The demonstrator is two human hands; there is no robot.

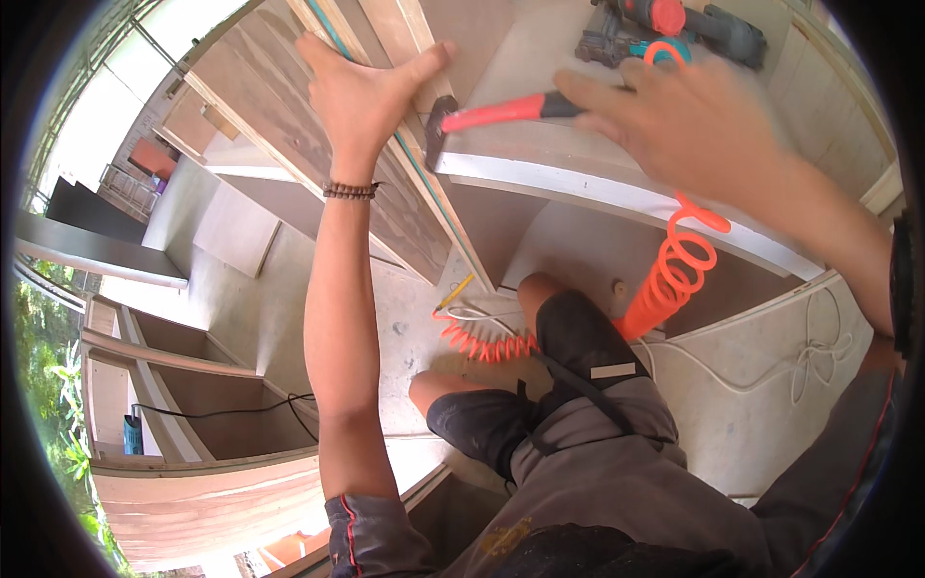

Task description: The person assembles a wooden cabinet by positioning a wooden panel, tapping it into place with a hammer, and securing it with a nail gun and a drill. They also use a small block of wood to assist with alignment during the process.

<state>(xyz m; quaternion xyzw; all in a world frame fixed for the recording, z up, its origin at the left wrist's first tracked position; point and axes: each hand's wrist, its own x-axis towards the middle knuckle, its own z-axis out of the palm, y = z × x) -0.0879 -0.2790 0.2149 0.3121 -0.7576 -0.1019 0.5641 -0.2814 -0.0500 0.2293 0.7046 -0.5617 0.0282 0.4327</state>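
Note:
My right hand (679, 125), blurred by motion, is closed around a hammer (496, 114) with a red and black handle. The dark hammer head sits beside the edge of an upright wooden panel (279, 125), close to a white-edged cabinet board (578, 183); whether it touches is unclear. To the left, my left hand (361, 101) lies spread across the panel's top edge, thumb stretched toward the hammer and its middle fingers hidden. A thin blue-green line runs along that edge. Beaded bracelets circle my left wrist.
A red, black and teal power tool (665, 34) lies on the cabinet at the far right. An orange coiled air hose (674, 275) hangs down to the floor near my knees. White cable (742, 387) loops on the floor. Open wooden cabinet frames (207, 380) stand at left.

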